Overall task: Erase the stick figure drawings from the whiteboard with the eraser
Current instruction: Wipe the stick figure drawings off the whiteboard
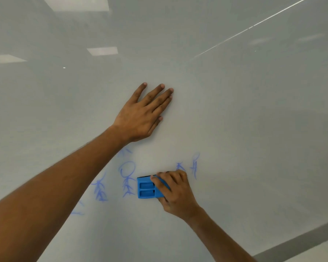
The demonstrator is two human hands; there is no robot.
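Note:
A glossy whiteboard (235, 120) fills the view. Blue stick figures are drawn low on it: one with a round head (128, 178) just left of the eraser, a partly hidden one (100, 190) beside my left forearm, and faint remnants (194, 165) to the right. My right hand (176, 193) grips a blue plastic eraser (147, 188) flat against the board. My left hand (144, 114) rests flat on the board above the drawings, fingers straight.
The board's lower right edge and grey frame (299, 241) run diagonally at the bottom right. Ceiling lights reflect in the board's upper left. More faint blue marks (77, 212) show under my left forearm.

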